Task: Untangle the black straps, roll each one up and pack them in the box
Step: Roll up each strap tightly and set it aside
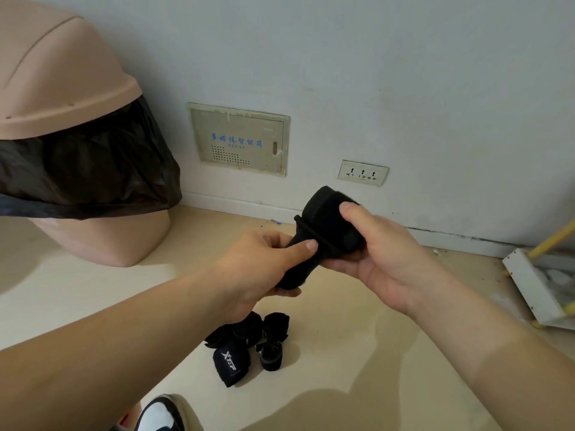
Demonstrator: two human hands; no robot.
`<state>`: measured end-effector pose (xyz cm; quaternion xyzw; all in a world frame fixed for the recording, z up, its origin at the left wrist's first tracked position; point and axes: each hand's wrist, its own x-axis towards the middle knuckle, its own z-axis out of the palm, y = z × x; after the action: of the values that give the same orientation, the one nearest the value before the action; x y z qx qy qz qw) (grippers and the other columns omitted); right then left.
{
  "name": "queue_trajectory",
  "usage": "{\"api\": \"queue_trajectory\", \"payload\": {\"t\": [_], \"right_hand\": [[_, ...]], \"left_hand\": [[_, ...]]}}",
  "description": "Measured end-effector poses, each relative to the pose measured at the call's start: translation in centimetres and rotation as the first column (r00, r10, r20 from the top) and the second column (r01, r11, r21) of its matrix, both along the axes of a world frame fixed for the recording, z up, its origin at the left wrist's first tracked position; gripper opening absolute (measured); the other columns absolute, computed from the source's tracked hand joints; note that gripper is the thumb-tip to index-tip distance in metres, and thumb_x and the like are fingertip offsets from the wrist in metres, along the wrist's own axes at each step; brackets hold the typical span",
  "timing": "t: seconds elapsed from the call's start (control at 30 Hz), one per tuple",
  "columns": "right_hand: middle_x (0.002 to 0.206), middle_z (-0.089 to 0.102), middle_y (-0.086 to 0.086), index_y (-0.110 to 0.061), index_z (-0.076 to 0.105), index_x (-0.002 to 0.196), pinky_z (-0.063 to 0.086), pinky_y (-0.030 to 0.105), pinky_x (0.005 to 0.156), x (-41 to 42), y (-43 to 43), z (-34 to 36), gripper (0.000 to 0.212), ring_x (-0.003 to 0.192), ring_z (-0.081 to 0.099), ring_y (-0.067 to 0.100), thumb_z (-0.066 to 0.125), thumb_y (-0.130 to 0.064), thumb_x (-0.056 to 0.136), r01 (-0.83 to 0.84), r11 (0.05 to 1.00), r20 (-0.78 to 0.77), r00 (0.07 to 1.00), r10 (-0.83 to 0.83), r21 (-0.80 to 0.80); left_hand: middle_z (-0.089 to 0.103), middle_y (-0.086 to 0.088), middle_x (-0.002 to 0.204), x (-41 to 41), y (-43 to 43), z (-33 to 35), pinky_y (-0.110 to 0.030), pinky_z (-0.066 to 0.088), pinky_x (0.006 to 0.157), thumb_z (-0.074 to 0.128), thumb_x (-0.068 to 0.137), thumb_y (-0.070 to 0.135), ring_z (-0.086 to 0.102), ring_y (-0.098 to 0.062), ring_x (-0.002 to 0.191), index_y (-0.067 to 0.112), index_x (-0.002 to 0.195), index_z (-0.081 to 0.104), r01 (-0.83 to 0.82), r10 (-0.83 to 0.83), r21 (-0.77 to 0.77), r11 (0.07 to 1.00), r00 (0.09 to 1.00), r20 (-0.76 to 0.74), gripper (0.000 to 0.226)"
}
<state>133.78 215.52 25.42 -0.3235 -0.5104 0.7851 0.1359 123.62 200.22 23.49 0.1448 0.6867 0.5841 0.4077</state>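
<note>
I hold one black strap [326, 225] in both hands above the floor, near the wall. My left hand [264, 262] grips its lower end, thumb pressed on top. My right hand [382, 256] holds the wider, partly rolled upper end from the right, thumb over it. A thin black bar crosses the strap between my thumbs. On the floor below lies a pile of black straps [249, 343], some rolled, one showing a white logo. No box is in view.
A beige swing-lid bin [62, 98] with a black liner stands at the left against the wall. A wall panel [239, 138] and a socket [362, 173] sit low on the wall. A white dustpan with a yellow handle [535, 284] lies at right. My shoe [161, 413] shows at the bottom.
</note>
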Motion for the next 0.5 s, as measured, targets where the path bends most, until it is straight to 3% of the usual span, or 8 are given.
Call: {"api": "queue_trajectory", "payload": {"t": [0.1, 0.23, 0.33, 0.5], "right_hand": [[0.113, 0.077, 0.021, 0.000, 0.062, 0.121, 0.067, 0.049, 0.080, -0.1, -0.6, -0.2, 0.036, 0.092, 0.081, 0.034, 0.074, -0.026, 0.099, 0.044, 0.996, 0.028, 0.999, -0.047, 0.073], [0.116, 0.070, 0.018, -0.006, 0.059, 0.114, 0.068, 0.048, 0.081, -0.4, -1.4, -0.6, 0.034, 0.093, 0.081, 0.030, 0.077, -0.028, 0.096, 0.089, 0.966, 0.041, 0.994, -0.102, 0.243], [0.115, 0.070, 0.021, -0.008, 0.057, 0.108, 0.067, 0.047, 0.083, -0.4, -1.3, -0.8, 0.030, 0.097, 0.079, 0.033, 0.078, -0.023, 0.095, 0.075, 0.973, 0.023, 0.996, -0.082, 0.218], [0.113, 0.076, 0.023, -0.007, 0.057, 0.110, 0.066, 0.047, 0.085, 0.1, -0.5, -1.0, 0.030, 0.097, 0.080, 0.035, 0.079, -0.011, 0.089, -0.055, 0.974, 0.100, 0.994, 0.034, 0.219]], "left_hand": [[0.067, -0.004, 0.077, 0.5, 0.4, -0.2, -0.024, 0.057, 0.062, 0.078, 0.096, 0.028, 0.063, -0.014, 0.062, 0.004, 0.099, 0.071, -0.050, 0.046, -0.053, 0.997, 0.995, -0.084, 0.025], [0.071, -0.007, 0.092, 1.4, 0.6, -0.1, -0.024, 0.059, 0.069, 0.074, 0.099, 0.021, 0.066, -0.016, 0.074, 0.011, 0.110, 0.072, -0.107, 0.099, -0.056, 0.993, 0.988, -0.117, 0.015], [0.071, -0.007, 0.087, 1.6, 0.7, -0.2, -0.030, 0.063, 0.076, 0.074, 0.098, 0.017, 0.065, -0.017, 0.070, 0.012, 0.109, 0.073, -0.188, 0.186, -0.017, 0.982, 0.980, -0.066, 0.012], [0.075, -0.001, 0.084, 0.4, 0.5, 0.0, -0.025, 0.057, 0.064, 0.080, 0.093, 0.017, 0.066, -0.013, 0.069, 0.017, 0.099, 0.077, -0.355, 0.359, 0.061, 0.933, 0.930, -0.083, 0.007]]}}
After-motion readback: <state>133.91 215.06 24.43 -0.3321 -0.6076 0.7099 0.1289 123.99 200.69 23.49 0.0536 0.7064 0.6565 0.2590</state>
